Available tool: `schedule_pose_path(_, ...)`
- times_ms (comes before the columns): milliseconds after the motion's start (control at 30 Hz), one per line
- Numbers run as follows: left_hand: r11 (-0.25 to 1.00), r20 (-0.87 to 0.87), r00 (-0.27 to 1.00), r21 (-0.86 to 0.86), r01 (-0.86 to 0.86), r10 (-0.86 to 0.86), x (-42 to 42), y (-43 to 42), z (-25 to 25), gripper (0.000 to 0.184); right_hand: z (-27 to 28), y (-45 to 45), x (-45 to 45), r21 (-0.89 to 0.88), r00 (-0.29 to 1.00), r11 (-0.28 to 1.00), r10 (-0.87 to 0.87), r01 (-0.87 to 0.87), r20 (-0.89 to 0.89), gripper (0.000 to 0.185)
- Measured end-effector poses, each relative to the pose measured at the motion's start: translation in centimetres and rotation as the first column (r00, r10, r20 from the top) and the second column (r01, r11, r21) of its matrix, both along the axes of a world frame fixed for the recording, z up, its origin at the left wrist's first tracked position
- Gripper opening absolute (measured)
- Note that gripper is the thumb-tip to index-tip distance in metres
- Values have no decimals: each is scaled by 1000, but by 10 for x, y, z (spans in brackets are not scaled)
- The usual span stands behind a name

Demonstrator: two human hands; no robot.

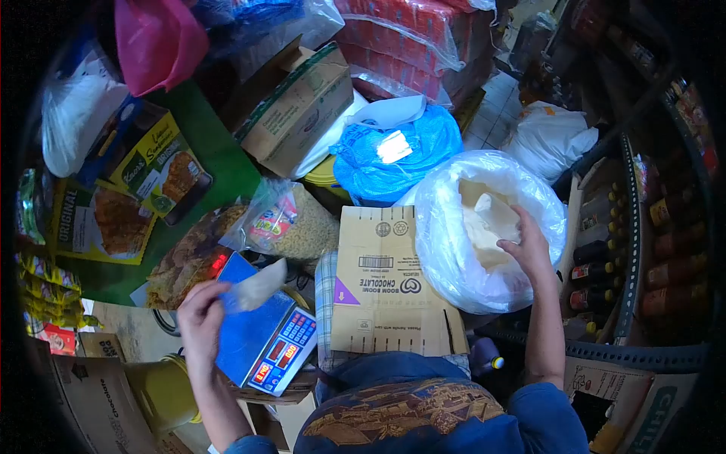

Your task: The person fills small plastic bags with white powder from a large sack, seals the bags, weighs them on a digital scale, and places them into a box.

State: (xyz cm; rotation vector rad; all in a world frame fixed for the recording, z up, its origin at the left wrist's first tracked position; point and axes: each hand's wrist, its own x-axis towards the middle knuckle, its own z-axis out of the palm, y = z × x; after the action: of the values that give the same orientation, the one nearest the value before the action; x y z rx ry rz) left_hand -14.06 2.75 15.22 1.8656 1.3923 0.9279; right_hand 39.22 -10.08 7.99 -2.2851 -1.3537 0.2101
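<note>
Pinched in my left hand [203, 309] is a small clear plastic bag [261, 286] with white contents, tilted and slightly blurred over the scale. The blue digital scale [253, 321] has a flat blue platform and red lit digits on its front panel. My right hand [527, 244] is inside the mouth of a large sack lined with clear plastic [439, 261]. Its thumb and fingers are apart, beside a white scoop-like piece [491, 217] lying on the pale powder. Whether they touch it I cannot make out.
A flattened cardboard piece [393, 280] lies over my lap between scale and sack. Behind are a blue plastic bag [397, 155], a bag of small pale pieces [302, 225] and an open carton [299, 110]. Shelves of bottles [594, 268] line the right side.
</note>
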Motion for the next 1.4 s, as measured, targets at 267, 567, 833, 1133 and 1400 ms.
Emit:
schedule_pose_path(267, 885, 143, 886, -96, 456, -441, 131, 35, -5, 31, 57, 4, -30, 109, 990, 992, 81, -69, -113, 64)
schedule_pose_path(567, 740, 334, 778, -263, 619, -532, 194, 29, -26, 39, 100, 24, -82, 247, 903, 908, 388, -339, -185, 56)
schedule_pose_path(833, 735, 319, 794, -310, 604, -518, 202, 25, -25, 39, 121, 35, -105, 89, 857, 856, 494, -508, 145, 51)
schedule_pose_path(1133, 707, 449, 792, -388, 590, -414, 202, 31, -42, 42, 143, 56, -123, 49, 665, 750, 552, -660, 503, 44)
schedule_pose_path(1400, 723, 436, 779, -333, 605, -451, 202, 38, -44, 41, 158, 69, -143, -95, 419, 689, 537, -718, 732, 21)
